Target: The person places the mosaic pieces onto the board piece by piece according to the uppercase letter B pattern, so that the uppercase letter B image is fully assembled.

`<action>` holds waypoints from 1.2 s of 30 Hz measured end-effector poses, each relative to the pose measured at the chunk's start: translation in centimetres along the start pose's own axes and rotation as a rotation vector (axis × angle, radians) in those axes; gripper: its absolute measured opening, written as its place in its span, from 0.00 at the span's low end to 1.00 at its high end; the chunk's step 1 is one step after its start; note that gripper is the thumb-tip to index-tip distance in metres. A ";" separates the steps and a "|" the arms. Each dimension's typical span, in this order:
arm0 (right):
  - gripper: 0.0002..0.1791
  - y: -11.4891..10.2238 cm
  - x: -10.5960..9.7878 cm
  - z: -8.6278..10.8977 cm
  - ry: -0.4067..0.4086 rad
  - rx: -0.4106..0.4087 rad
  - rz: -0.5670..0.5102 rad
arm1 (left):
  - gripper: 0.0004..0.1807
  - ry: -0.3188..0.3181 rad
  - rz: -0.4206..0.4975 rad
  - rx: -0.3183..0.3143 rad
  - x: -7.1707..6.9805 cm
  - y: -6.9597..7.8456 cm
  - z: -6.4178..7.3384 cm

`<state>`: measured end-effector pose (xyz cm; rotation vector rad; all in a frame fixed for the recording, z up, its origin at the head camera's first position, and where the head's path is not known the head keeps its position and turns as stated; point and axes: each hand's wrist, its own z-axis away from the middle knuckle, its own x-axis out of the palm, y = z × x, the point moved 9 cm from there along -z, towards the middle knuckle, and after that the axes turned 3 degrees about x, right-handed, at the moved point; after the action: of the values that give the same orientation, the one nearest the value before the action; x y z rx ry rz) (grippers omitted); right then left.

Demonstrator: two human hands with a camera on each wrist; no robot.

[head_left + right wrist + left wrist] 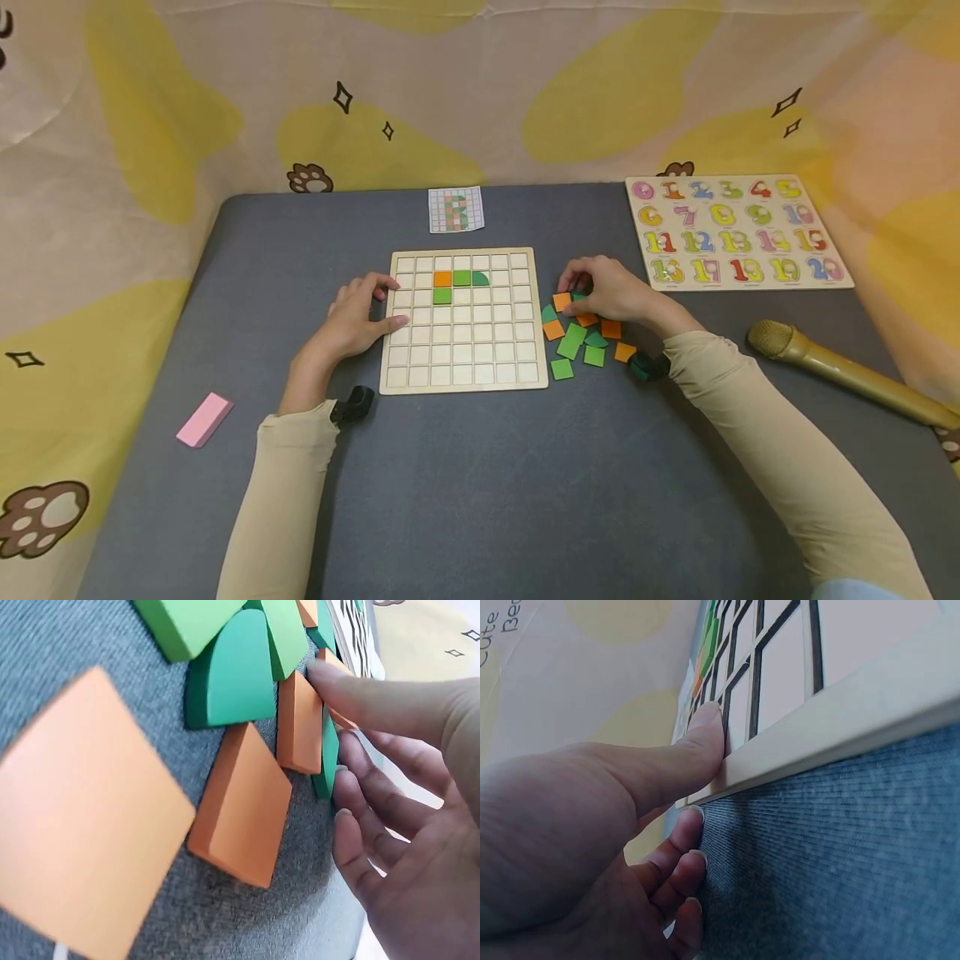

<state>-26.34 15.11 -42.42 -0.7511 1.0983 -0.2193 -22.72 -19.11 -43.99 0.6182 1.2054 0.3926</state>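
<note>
A square wooden grid board lies mid-table. Set in its upper cells are an orange square, two light green squares, one above and one below, and a dark green quarter-round tile. My left hand rests at the board's left edge, thumb on the frame and fingers spread. Over the loose tiles right of the board, my right hand pinches an orange square tile. The right wrist view shows its thumb on that tile, partly covering it.
Loose orange, light green and dark green tiles lie around my right hand. Behind the board is a pattern card. A number puzzle sits back right, a gold microphone at right, a pink block at left.
</note>
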 end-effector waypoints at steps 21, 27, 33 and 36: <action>0.06 -5.1 3.1 -2.6 0.237 -0.086 -0.224 | 0.30 0.001 -0.005 -0.003 0.0 0.1 0.1; 0.04 -6.5 3.8 -3.4 0.236 -0.081 -0.200 | 0.29 0.001 -0.005 -0.002 0.0 0.1 0.1; 0.04 -7.3 4.5 -4.1 0.232 -0.071 -0.187 | 0.29 0.008 -0.004 -0.002 0.0 0.0 0.0; 0.05 -7.5 4.7 -4.3 0.227 -0.059 -0.149 | 0.29 0.008 -0.007 -0.001 0.0 -0.1 -0.1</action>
<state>-26.37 5.28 -42.03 -0.8774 1.2689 -0.4076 -22.79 -19.16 -44.07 0.6119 1.2151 0.3900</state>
